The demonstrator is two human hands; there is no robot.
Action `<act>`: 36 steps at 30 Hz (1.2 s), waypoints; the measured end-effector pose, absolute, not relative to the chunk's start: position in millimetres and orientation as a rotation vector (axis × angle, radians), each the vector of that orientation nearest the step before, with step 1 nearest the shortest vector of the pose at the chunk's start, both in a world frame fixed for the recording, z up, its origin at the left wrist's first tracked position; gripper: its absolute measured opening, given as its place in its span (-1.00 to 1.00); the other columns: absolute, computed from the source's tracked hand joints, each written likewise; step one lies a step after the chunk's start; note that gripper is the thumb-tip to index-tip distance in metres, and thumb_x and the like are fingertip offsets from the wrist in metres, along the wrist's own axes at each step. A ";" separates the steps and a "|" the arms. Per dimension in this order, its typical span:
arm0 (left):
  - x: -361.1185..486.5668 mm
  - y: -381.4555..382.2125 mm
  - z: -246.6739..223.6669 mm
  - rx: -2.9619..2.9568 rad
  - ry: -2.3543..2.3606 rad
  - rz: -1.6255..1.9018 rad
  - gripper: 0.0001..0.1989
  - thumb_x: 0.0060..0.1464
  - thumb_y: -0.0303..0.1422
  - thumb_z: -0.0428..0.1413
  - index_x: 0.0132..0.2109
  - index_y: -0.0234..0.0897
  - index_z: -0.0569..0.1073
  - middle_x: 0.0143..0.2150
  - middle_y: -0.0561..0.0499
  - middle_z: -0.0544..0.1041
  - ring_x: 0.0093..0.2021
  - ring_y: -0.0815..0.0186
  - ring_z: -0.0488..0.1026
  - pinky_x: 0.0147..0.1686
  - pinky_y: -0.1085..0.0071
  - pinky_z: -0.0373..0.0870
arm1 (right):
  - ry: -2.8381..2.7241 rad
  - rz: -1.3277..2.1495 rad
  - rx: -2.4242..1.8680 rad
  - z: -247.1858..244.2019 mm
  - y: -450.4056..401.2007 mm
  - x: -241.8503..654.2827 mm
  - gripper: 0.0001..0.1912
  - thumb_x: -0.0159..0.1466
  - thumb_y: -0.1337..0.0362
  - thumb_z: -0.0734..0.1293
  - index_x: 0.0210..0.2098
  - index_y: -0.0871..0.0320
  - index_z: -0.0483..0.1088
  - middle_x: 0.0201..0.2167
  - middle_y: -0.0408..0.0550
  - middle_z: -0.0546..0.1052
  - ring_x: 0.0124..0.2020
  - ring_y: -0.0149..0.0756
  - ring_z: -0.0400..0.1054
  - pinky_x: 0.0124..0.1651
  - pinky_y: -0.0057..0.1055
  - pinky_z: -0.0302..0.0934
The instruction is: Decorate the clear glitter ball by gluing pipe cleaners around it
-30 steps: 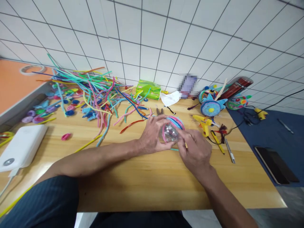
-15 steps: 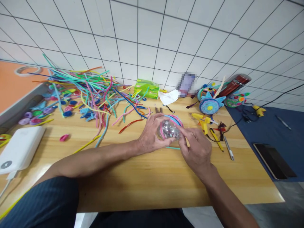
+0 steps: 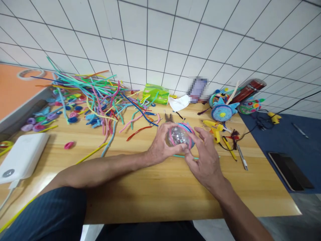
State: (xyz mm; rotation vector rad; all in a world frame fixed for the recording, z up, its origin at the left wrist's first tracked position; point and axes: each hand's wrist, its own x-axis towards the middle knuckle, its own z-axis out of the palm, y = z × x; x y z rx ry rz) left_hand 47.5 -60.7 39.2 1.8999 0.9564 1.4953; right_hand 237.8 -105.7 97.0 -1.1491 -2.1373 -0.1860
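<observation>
A clear round plastic piece [image 3: 178, 136] with pink and blue fuzzy strips round it is between my two hands, above the wooden table. My left hand [image 3: 162, 142] is wrapped round its left side, with the thumb along the near edge. My right hand [image 3: 204, 154] grips the right side, its thumb and index finger on the near rim. Beyond the piece lie pliers [image 3: 169, 117], their lower part hidden behind it. Part of a teal fuzzy strip [image 3: 185, 156] shows on the table just below my hands.
Many coloured pipe cleaners [image 3: 87, 87] are heaped at the back left. A white power bank [image 3: 23, 155] lies at the left. To the right are a yellow glue gun [image 3: 213, 126], a yellow cutter [image 3: 229, 148], a pen [image 3: 242, 157] and decorated round crafts [image 3: 222, 113].
The clear piece has turned so that more of its pink and blue rim shows. My right hand has shifted slightly left, its thumb now near my left thumb.
</observation>
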 end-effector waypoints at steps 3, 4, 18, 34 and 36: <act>51.6 -63.1 38.3 1.834 0.998 1.435 -0.30 0.14 -0.12 0.45 0.30 -0.12 0.35 0.20 -0.15 0.53 0.21 0.00 0.51 0.24 -0.03 0.52 | -2.133 -0.086 -1.196 83.8 -106.4 234.8 -0.24 0.33 0.33 0.40 0.48 0.15 0.16 0.41 0.38 0.34 0.44 0.22 0.29 0.33 0.30 0.40; 52.8 -63.9 38.3 1.830 1.002 1.433 -0.30 0.13 -0.13 0.45 0.30 -0.12 0.35 0.19 -0.15 0.53 0.21 0.00 0.51 0.23 -0.04 0.52 | -2.119 -0.093 -1.198 79.3 -105.6 233.9 -0.20 0.32 0.31 0.42 0.49 0.16 0.12 0.41 0.39 0.34 0.45 0.24 0.28 0.33 0.32 0.40; 14.2 -32.9 70.9 2.224 0.596 1.325 -0.59 0.40 -0.24 0.19 0.31 -0.15 0.39 0.25 -0.20 0.59 0.27 0.04 0.55 0.28 -0.02 0.52 | -2.222 -0.255 -0.809 85.3 -88.5 281.9 -0.15 0.20 0.24 0.54 0.41 -0.02 0.21 0.24 0.19 0.45 0.26 0.19 0.48 0.17 0.23 0.53; 5.3 -17.0 84.3 2.492 0.205 1.296 -0.88 0.44 -0.46 0.15 0.02 -0.34 0.58 0.11 -0.29 0.71 0.14 0.21 0.69 0.15 0.28 0.66 | -2.310 -0.024 -0.713 79.2 -85.2 280.6 -0.05 0.18 0.33 0.56 0.49 -0.04 0.19 0.28 0.22 0.44 0.30 0.22 0.45 0.19 0.27 0.55; 1.6 -16.2 88.6 2.583 0.196 1.214 -0.86 0.46 -0.41 0.14 0.01 -0.32 0.60 0.12 -0.28 0.71 0.16 0.21 0.69 0.18 0.29 0.65 | -2.322 0.008 -0.718 79.7 -85.2 281.4 -0.02 0.18 0.33 0.56 0.50 -0.07 0.17 0.29 0.21 0.44 0.30 0.23 0.45 0.20 0.28 0.54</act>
